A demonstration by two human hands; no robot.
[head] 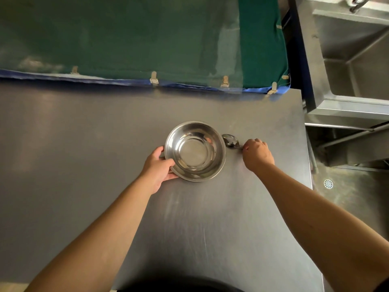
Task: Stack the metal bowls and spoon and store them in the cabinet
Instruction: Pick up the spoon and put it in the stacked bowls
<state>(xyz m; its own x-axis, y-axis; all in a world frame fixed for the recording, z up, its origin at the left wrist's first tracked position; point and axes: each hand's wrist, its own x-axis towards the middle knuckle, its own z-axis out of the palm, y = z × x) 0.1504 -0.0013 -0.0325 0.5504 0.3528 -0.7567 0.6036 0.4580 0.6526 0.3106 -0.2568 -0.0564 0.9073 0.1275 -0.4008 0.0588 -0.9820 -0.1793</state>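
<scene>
Bowl (194, 151) gripped at its rim by my left hand (160, 165); my right hand (257, 153) pinches the spoon (231, 141) handle; spoon not yet in bowl, storing remains.

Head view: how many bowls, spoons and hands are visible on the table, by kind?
Bowls: 1 visible from above; any nested beneath cannot be told
Spoons: 1
Hands: 2, left hand, right hand
Total: 4

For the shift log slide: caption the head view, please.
Left hand grips the metal bowl on the steel table; right hand closes on the spoon.
</scene>
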